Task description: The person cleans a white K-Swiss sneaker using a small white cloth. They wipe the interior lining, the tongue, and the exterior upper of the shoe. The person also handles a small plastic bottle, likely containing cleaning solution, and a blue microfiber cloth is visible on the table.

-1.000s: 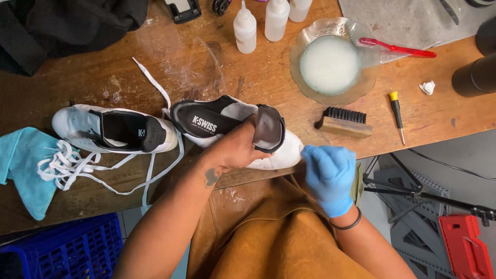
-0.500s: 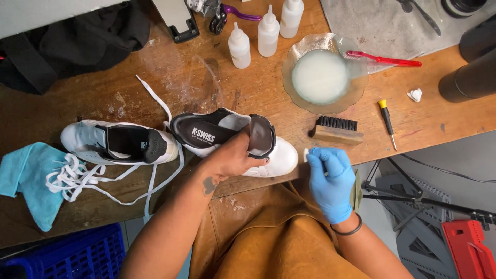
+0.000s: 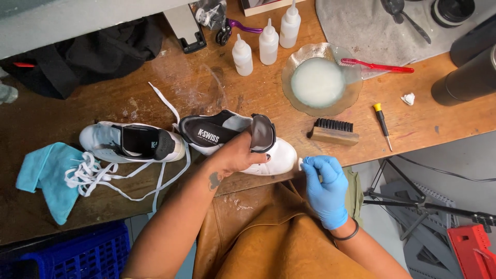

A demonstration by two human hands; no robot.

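While the bare left hand (image 3: pixel 238 154) grips a white shoe (image 3: pixel 243 142) near the front edge of the wooden bench (image 3: pixel 155 77), its fingers wrap over the upper beside the raised dark tongue. That shoe lies on its side with the toe pointing right, and the dark insole faces up. Just beside the toe, the right hand (image 3: pixel 324 181), in a blue glove, pinches a small white pad (image 3: pixel 300 164) between thumb and fingers; whether the pad touches the toe I cannot tell. To the left lies the other shoe (image 3: pixel 132 143), and loose white laces (image 3: pixel 93 173) trail over a blue cloth (image 3: pixel 46 178). Behind the held shoe sits a glass bowl (image 3: pixel 320 80) of milky liquid, with a red toothbrush (image 3: pixel 377 65) resting on its rim. Near the bowl are a wooden brush (image 3: pixel 333 132), a small screwdriver (image 3: pixel 382 118) and 3 white squeeze bottles (image 3: pixel 268 41). A tan apron (image 3: pixel 258 237) covers the lap below.
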